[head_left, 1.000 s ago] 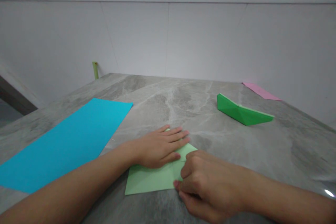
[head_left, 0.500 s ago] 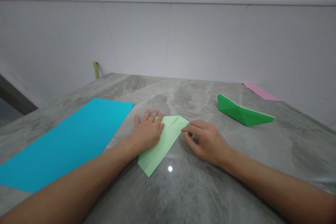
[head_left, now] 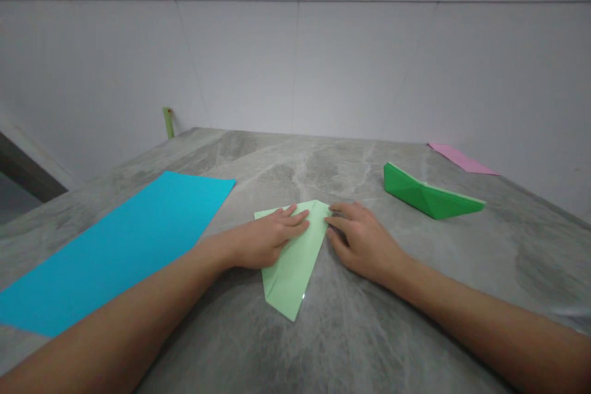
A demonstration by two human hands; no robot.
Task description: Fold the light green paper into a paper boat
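A pale green sheet of folded paper [head_left: 295, 277] lies on the grey marbled table in front of me, a crease running near its lower left corner. My left hand [head_left: 270, 235] rests flat on its upper left part, fingers stretched toward the right. At the paper's upper right edge, the fingertips of my right hand [head_left: 360, 237] touch the border. Those fingers are bent and a little apart, with the thumb below them. Part of the paper is hidden under my left hand.
To the left lies a large blue sheet [head_left: 133, 240]. A folded green paper boat [head_left: 429, 194] sits at the right, and behind it a pink sheet [head_left: 464, 159] lies near the wall. The marbled table [head_left: 369, 345] meets a white wall [head_left: 360, 68].
The pale green paper has turned, its lower end swinging to the right. My left hand has slid right across it, and my right hand's fingers have uncurled onto its edge.
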